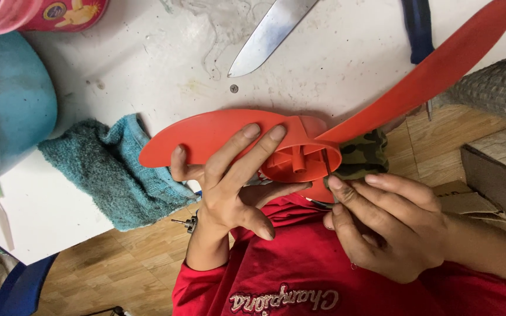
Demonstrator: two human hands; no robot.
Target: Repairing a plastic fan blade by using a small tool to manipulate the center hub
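A red plastic fan blade (218, 131) with a round hub (303, 158) is held over the table edge, its hollow underside facing me. My left hand (235, 187) grips one blade and the hub rim, fingers spread across the red plastic. My right hand (382, 219) presses a camouflage-patterned cloth (364, 155) against the right side of the hub. Another blade (434, 70) sticks up toward the upper right.
A teal towel (112, 169) hangs over the white table's (165, 64) edge. A large knife blade (267, 35) lies at the top centre. A blue tub (7, 105) stands at left, a pink container (42, 14) behind it. Cardboard (499, 169) is at right.
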